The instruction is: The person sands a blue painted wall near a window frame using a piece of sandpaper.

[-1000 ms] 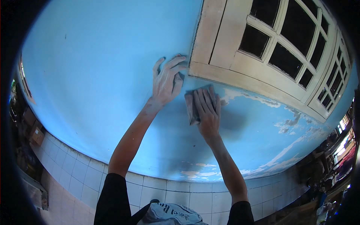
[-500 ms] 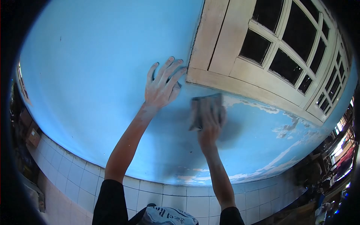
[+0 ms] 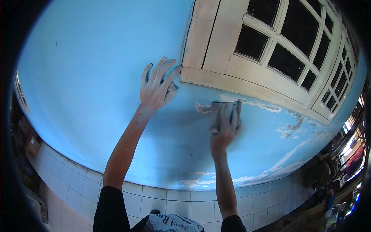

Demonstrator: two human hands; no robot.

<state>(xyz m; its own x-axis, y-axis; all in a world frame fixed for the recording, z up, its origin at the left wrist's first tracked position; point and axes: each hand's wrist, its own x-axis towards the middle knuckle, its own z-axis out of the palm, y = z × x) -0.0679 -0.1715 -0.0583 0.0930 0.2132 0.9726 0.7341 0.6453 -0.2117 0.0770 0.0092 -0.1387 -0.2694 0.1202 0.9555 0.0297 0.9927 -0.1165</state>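
My left hand [image 3: 157, 85] rests with fingers spread against the blue wall [image 3: 96, 77], beside the lower left corner of the cream window frame [image 3: 247, 83]. Pale dust coats its fingers. Below the frame, my right hand [image 3: 225, 125] presses a dark grey sheet [image 3: 215, 116], which looks like sandpaper, flat to the wall. That hand is slightly blurred, and its fingers lie over the sheet. A bare grey-white patch [image 3: 203, 108] shows in the paint just left of the sheet.
Peeling paint [image 3: 295, 123] runs under the window to the right. White tiles [image 3: 150, 201] line the area below the blue wall. A cardboard box [image 3: 33, 145] stands at the far left, and cluttered items [image 3: 340, 205] lie at the lower right.
My right hand has moved right along the wall with the sheet, uncovering the bare patch. My left hand remains beside the frame corner. The whole view has shifted slightly.
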